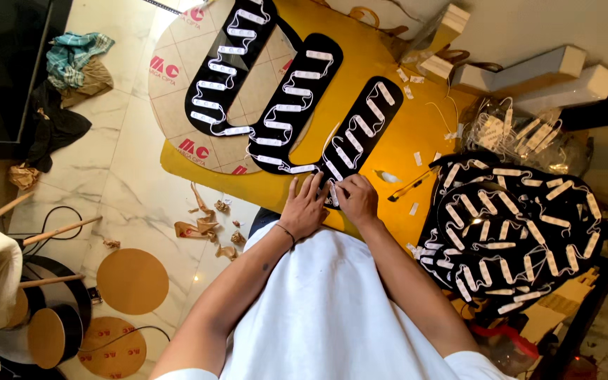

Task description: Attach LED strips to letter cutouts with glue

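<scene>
A long black oval panel (362, 134) studded with small white light modules on thin wires lies on a yellow board (416, 119). My left hand (305, 209) rests flat with spread fingers on the panel's near end. My right hand (357, 199) sits beside it, fingertips pinching a white module (334, 191) at that same end. Two more black oval panels (293, 105) (230, 63) with the same modules lie further left, partly over a round paper-covered disc (177, 77).
A pile of black shaped panels with white modules (511, 236) is at my right. A clear bag of modules (522, 134) and white blocks (543, 74) lie beyond. Brown paper scraps (205, 225), round discs (132, 280) and cloths (72, 63) are on the marble floor.
</scene>
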